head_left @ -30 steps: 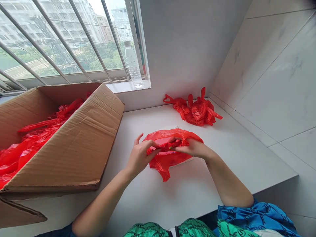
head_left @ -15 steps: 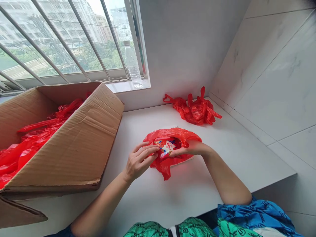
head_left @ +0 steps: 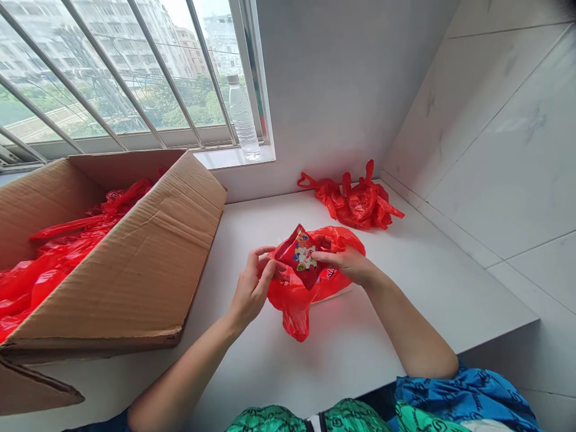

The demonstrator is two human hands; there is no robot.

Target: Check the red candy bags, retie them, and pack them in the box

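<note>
A small red printed packet (head_left: 305, 255) with a white and blue design stands tilted above the opening of a red plastic bag (head_left: 296, 318). My right hand (head_left: 348, 263) grips the packet, thumb across its printed front and fingers behind. At the bag's left rim, the fingers of my left hand (head_left: 254, 285) are curled, seemingly pinching the plastic close to the packet's left edge. More printed wrapping (head_left: 328, 275) shows inside the bag beneath the packet. Part of what lies in the bag is hidden by the packet and my right hand.
On the left stands an open cardboard box (head_left: 148, 258) full of red plastic bags (head_left: 90, 234). Knotted red bags (head_left: 360, 201) lie against the back wall. A clear water bottle (head_left: 244, 123) stands on the sill of the barred window. The white table (head_left: 432, 282) ends near my body.
The red packet has been raised and tilted up out of the bag by my right hand. My left hand has shifted slightly, its fingers now more curled. The bag's front handle hangs lower.
</note>
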